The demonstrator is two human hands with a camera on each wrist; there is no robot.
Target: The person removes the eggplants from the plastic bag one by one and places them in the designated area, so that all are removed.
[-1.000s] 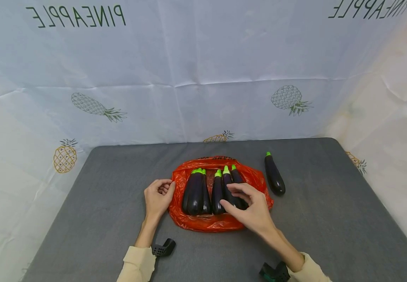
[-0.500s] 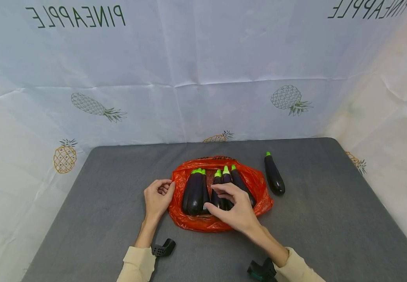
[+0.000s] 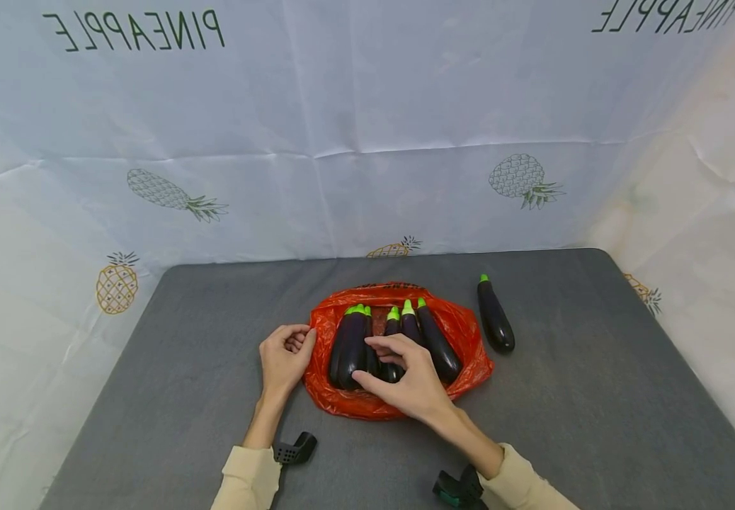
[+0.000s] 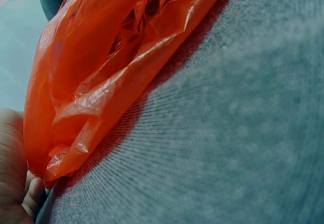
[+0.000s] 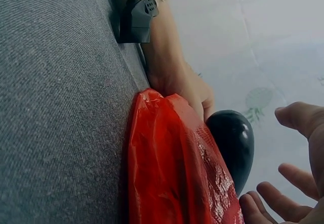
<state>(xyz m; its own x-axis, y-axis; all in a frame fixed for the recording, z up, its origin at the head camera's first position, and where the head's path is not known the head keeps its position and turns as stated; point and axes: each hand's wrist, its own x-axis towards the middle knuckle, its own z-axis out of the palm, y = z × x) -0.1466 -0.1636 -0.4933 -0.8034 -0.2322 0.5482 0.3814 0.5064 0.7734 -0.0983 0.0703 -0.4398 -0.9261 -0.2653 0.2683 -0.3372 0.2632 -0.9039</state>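
Observation:
A red plastic bag [image 3: 348,406] lies spread open at the middle of the table, with several dark purple eggplants [image 3: 350,347] in it, green stems pointing away. At the bag's left edge my left hand [image 3: 286,358] pinches the plastic between thumb and curled fingers; the left wrist view shows the bag's gathered edge [image 4: 61,158] there. Over the eggplants hovers my right hand [image 3: 408,379], thumb and fingers spread apart and loosely bent. In the right wrist view, its fingers [image 5: 283,204] hold nothing, near the rounded end of an eggplant [image 5: 233,143]. It partly hides the middle eggplants.
One more eggplant [image 3: 496,315] lies on the grey tabletop [image 3: 584,397], just right of the bag. Behind the table hangs a white curtain [image 3: 342,198] printed with pineapples. Both wrists wear black devices [image 3: 296,448].
My right hand has moved left across the bag, away from the right-hand eggplants. The rightmost eggplant in the bag now leans outward to the right. The left hand has stayed in place.

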